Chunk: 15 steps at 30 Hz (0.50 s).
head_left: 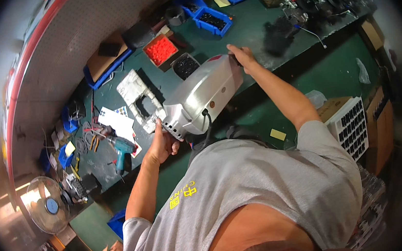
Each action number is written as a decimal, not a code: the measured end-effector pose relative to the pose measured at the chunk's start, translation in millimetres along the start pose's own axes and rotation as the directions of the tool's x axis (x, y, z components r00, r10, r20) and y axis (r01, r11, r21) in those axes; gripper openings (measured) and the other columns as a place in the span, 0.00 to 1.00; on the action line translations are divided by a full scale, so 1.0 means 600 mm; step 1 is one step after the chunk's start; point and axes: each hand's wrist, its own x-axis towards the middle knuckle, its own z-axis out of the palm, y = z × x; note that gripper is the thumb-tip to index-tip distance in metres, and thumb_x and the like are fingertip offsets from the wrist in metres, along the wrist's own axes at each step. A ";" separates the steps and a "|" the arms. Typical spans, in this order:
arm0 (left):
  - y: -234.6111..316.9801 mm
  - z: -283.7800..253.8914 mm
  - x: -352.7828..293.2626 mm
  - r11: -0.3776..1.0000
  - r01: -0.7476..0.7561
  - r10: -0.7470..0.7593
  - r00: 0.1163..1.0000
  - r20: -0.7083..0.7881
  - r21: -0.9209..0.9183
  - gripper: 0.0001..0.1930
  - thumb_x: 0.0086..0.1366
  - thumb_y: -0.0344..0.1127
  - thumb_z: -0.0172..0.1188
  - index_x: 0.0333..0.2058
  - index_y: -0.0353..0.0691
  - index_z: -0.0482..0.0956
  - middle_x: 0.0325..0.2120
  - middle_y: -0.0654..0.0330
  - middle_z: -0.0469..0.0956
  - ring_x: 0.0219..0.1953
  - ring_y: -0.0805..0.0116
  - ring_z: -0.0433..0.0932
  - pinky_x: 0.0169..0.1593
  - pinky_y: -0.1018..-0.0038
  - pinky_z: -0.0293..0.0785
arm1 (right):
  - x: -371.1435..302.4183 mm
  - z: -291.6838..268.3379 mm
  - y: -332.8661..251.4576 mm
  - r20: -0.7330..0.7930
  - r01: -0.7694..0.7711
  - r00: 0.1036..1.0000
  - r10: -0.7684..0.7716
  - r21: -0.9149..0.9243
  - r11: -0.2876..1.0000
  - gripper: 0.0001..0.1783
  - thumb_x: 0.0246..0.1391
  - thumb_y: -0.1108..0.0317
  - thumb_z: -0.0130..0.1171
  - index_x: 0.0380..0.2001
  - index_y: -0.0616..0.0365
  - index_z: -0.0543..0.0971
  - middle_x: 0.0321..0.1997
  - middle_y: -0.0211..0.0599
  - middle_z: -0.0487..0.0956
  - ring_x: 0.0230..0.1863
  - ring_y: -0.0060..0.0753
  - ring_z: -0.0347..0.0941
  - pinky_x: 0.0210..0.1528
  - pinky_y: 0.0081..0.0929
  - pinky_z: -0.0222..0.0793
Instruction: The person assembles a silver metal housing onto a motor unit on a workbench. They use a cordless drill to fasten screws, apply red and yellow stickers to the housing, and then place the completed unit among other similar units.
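A long silver machine housing [202, 93] lies slantwise in front of me at the bench's near edge. It has vent slots at its left end, and a black cord [209, 124] comes out of its near side. My left hand [161, 143] is closed on the vented end, its thumb on top and its underside fingers partly hidden. At the far right end, my right hand [243, 57] grips the housing, with some fingers hidden behind it. Touching or close beside the left end is a whitish frame-like piece [131, 89] with a rectangular opening.
Left on the green bench [254, 24] are a teal power drill [123, 147] and a white sticker sheet [114, 119]. Behind the housing stand a box of orange-red parts [160, 50], a tub of black parts [186, 66] and blue bins [213, 21]. A fan [47, 205] stands far left.
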 end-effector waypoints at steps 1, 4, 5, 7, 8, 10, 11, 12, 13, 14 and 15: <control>0.005 0.004 0.003 0.998 -0.017 0.017 1.000 -0.001 0.056 0.56 0.59 0.87 0.20 0.32 0.33 0.76 0.11 0.61 0.64 0.15 0.68 0.61 0.23 0.72 0.59 | -0.002 -0.003 0.014 -0.030 -0.023 0.999 0.023 0.026 0.999 0.32 0.52 0.41 0.68 0.36 0.66 0.84 0.37 0.41 0.81 0.39 0.34 0.77 0.45 0.34 0.72; 0.037 0.047 0.004 0.985 -0.077 0.093 0.991 -0.100 0.154 0.50 0.66 0.81 0.25 0.31 0.34 0.78 0.11 0.61 0.66 0.14 0.68 0.62 0.22 0.72 0.58 | 0.031 -0.017 0.058 -0.046 -0.125 0.991 0.129 0.093 0.988 0.38 0.50 0.37 0.67 0.42 0.69 0.82 0.47 0.49 0.79 0.51 0.42 0.74 0.58 0.42 0.67; 0.044 0.053 0.009 0.963 -0.115 0.145 0.984 -0.107 0.245 0.49 0.66 0.81 0.27 0.31 0.34 0.78 0.11 0.61 0.66 0.14 0.69 0.62 0.22 0.72 0.57 | 0.044 -0.019 0.074 -0.032 -0.167 0.985 0.172 0.114 0.979 0.41 0.50 0.35 0.67 0.45 0.69 0.81 0.51 0.52 0.79 0.55 0.45 0.73 0.62 0.44 0.65; 0.064 0.059 0.017 0.888 -0.175 0.246 0.962 -0.118 0.426 0.47 0.67 0.79 0.32 0.30 0.33 0.78 0.11 0.61 0.66 0.14 0.70 0.63 0.22 0.72 0.57 | 0.063 -0.018 0.096 -0.015 -0.193 0.981 0.196 0.111 0.975 0.46 0.48 0.31 0.65 0.48 0.70 0.79 0.56 0.55 0.77 0.60 0.47 0.71 0.65 0.48 0.62; 0.078 0.062 0.020 0.875 -0.207 0.262 0.963 -0.069 0.439 0.45 0.68 0.77 0.39 0.29 0.32 0.77 0.10 0.62 0.66 0.13 0.71 0.62 0.21 0.73 0.56 | 0.070 -0.017 0.100 0.008 -0.220 0.975 0.221 0.112 0.969 0.47 0.48 0.31 0.65 0.48 0.71 0.79 0.55 0.54 0.77 0.59 0.47 0.72 0.64 0.48 0.63; 0.104 0.088 0.023 0.862 -0.204 0.289 0.950 -0.120 0.464 0.44 0.66 0.77 0.44 0.28 0.31 0.77 0.10 0.61 0.66 0.13 0.72 0.63 0.20 0.74 0.57 | 0.076 -0.005 0.105 0.030 -0.270 0.963 0.268 0.105 0.957 0.47 0.49 0.30 0.64 0.48 0.71 0.79 0.52 0.53 0.78 0.56 0.46 0.74 0.62 0.47 0.65; 0.118 0.100 0.021 0.847 -0.183 0.283 0.950 -0.133 0.499 0.44 0.65 0.77 0.46 0.28 0.31 0.77 0.10 0.61 0.66 0.13 0.73 0.64 0.20 0.74 0.58 | 0.072 0.001 0.096 0.027 -0.291 0.957 0.290 0.095 0.952 0.47 0.49 0.30 0.64 0.47 0.71 0.80 0.50 0.52 0.79 0.53 0.46 0.75 0.60 0.46 0.67; 0.124 0.105 0.027 0.830 -0.133 0.270 0.946 -0.181 0.542 0.45 0.63 0.79 0.49 0.28 0.31 0.78 0.10 0.62 0.67 0.14 0.73 0.65 0.20 0.73 0.58 | 0.068 0.007 0.090 0.022 -0.313 0.950 0.312 0.087 0.946 0.47 0.50 0.29 0.63 0.46 0.72 0.80 0.48 0.52 0.80 0.51 0.46 0.76 0.59 0.45 0.68; 0.131 0.111 0.033 0.832 -0.142 0.283 0.940 -0.192 0.536 0.46 0.61 0.80 0.50 0.29 0.30 0.79 0.12 0.61 0.69 0.14 0.72 0.67 0.20 0.74 0.61 | 0.076 0.006 0.096 0.101 -0.307 0.950 0.294 0.146 0.941 0.46 0.50 0.29 0.63 0.45 0.71 0.80 0.46 0.51 0.81 0.49 0.45 0.77 0.57 0.43 0.69; 0.148 0.131 0.033 0.810 -0.121 0.285 0.936 -0.206 0.574 0.45 0.60 0.79 0.53 0.30 0.30 0.79 0.13 0.61 0.71 0.15 0.72 0.68 0.21 0.74 0.62 | 0.094 -0.008 0.110 0.164 -0.304 0.948 0.274 0.198 0.932 0.46 0.51 0.29 0.63 0.44 0.71 0.81 0.44 0.50 0.81 0.47 0.44 0.77 0.55 0.42 0.70; 0.170 0.152 0.034 0.783 -0.099 0.288 0.932 -0.217 0.613 0.44 0.60 0.78 0.55 0.30 0.29 0.79 0.14 0.60 0.72 0.15 0.72 0.69 0.22 0.74 0.64 | 0.109 -0.020 0.125 0.222 -0.301 0.943 0.247 0.254 0.919 0.46 0.51 0.29 0.62 0.44 0.71 0.81 0.42 0.50 0.81 0.45 0.44 0.78 0.53 0.41 0.71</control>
